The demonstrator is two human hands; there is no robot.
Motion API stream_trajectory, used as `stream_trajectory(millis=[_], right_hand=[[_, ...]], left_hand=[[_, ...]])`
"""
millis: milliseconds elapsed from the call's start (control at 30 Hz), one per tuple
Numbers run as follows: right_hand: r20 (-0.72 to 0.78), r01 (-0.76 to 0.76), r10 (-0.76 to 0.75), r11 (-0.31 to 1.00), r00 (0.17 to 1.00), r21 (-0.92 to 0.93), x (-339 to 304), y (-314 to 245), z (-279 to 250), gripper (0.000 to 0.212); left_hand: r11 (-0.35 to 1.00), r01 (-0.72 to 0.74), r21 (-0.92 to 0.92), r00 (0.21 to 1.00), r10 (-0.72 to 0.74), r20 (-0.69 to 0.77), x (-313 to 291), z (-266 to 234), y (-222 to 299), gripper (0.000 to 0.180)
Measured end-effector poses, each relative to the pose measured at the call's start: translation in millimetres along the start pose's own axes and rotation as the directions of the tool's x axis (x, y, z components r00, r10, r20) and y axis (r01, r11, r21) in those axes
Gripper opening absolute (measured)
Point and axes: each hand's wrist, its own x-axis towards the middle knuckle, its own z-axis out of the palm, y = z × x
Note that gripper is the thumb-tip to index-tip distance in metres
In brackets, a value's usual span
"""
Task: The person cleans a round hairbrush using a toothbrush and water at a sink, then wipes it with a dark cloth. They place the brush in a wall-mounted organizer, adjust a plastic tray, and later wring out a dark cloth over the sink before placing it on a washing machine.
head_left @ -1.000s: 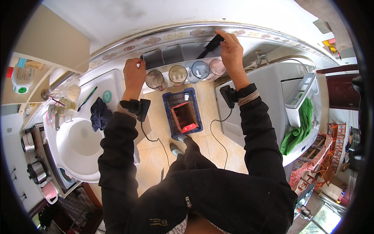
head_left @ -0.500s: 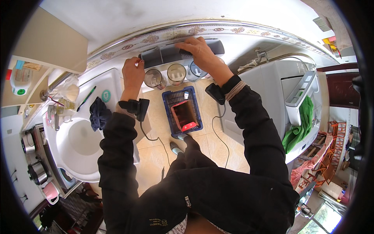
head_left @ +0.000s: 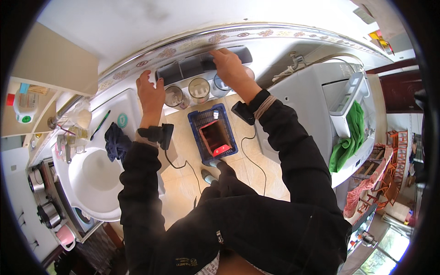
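A long grey divided rack (head_left: 167,71) runs along the wall, with several clear glass cups, among them a glass cup (head_left: 199,90), in a row at its front. My left hand (head_left: 151,95) is beside the rack's left end, fingers apart and holding nothing. Over the right half of the rack, my right hand (head_left: 233,72) has its fingers curled down at the compartment. Its fingertips are partly hidden, and a dark patch beside them is too unclear to name.
A blue plastic basket (head_left: 194,129) holding a red-edged box (head_left: 222,150) stands on the floor. At left is a white sink (head_left: 98,201) with a dark cloth (head_left: 117,141) on its edge. A white washing machine (head_left: 302,110) with a green towel (head_left: 352,133) stands at right.
My left hand has let go of the rack's left end, and its fingers have spread. My right hand stays over the rack with its fingers curled. The whole view has shifted slightly.
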Motion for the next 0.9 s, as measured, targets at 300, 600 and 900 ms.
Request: stream_trajectory(millis=[300,600,900], right_hand=[[-0.114,-0.059,0.049,0.995,0.992,-0.081,-45.5,-50.7,-63.7,0.024],[-0.343,-0.384,0.291,0.891,0.893,-0.242,-161.6,-60.5,-200.3,0.028],[-0.602,-0.9,0.672,0.272,0.431,-0.34,-252.0,-4.2,-329.4,0.077]], left_hand=[[0.966,-0.053,-0.253,0.996,0.069,0.054,-16.6,-15.2,17.3,0.039],[0.87,0.062,-0.489,0.97,0.063,0.235,-94.6,-46.4,49.9,0.024],[0.8,0.36,-0.48,0.792,0.01,0.61,-201.0,-57.0,42.4,0.017]])
